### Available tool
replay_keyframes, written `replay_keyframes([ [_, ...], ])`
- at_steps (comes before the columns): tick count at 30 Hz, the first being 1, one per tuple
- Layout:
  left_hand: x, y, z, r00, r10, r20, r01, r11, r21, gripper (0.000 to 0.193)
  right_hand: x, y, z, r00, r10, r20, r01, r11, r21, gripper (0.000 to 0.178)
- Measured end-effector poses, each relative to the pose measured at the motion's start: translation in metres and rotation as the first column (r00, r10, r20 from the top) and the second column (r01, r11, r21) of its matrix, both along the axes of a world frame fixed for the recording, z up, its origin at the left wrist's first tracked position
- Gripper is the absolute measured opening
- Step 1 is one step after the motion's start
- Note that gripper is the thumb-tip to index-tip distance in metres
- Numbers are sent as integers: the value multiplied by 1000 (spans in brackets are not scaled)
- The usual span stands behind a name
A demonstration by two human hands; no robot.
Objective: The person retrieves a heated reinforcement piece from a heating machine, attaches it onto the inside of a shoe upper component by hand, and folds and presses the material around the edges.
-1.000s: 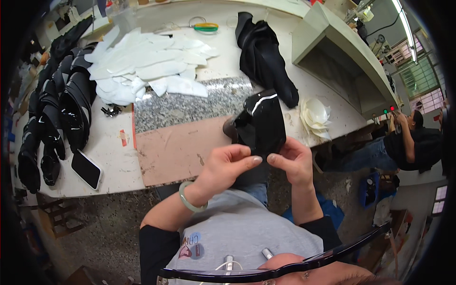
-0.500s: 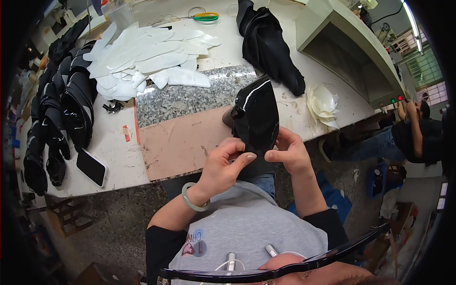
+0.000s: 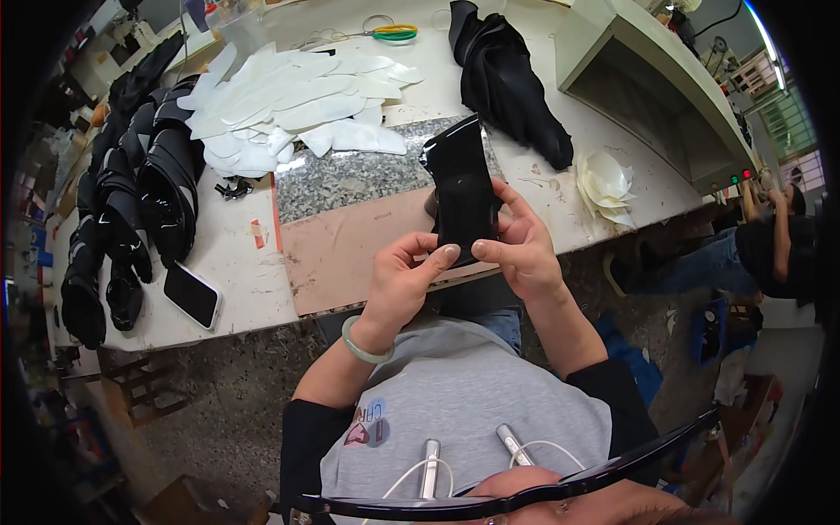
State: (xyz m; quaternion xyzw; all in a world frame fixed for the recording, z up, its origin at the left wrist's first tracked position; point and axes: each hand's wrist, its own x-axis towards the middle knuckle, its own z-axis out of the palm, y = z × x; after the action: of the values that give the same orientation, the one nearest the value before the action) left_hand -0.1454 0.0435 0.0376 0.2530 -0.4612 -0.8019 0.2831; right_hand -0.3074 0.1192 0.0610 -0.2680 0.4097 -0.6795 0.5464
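Head view: both hands hold a glossy black leather piece [image 3: 464, 197] upright above the near table [image 3: 219, 271] edge, prob. so its face catches light for checking. Left hand [image 3: 404, 278] pinches the piece's lower left edge, thumb tip pressed on the front. Right hand [image 3: 521, 249] wraps the lower right side, fingers pressed together behind it, thumb on front. So the piece sits between the two grips, top end sticking up free above them. On the table: white cut pieces [image 3: 289, 101], black parts stacked at left [image 3: 131, 192], a phone [image 3: 192, 295], scissors [image 3: 389, 33].
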Motion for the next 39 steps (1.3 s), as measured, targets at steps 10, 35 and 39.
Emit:
replay_keyframes([
  [10, 12, -28, -22, 971, -84, -226, 151, 942, 298, 17, 3, -13, 10, 988, 59, -140, -60, 998, 2, 80],
  [35, 29, -3, -25, 985, 47, 168, 82, 722, -687, 16, -3, 1, -47, 968, 249, -38, -247, 968, 46, 48],
  [39, 32, 0, -29, 976, 43, 212, 106, 758, -643, 15, 6, -1, -37, 991, 122, -58, -109, 975, 195, 33],
])
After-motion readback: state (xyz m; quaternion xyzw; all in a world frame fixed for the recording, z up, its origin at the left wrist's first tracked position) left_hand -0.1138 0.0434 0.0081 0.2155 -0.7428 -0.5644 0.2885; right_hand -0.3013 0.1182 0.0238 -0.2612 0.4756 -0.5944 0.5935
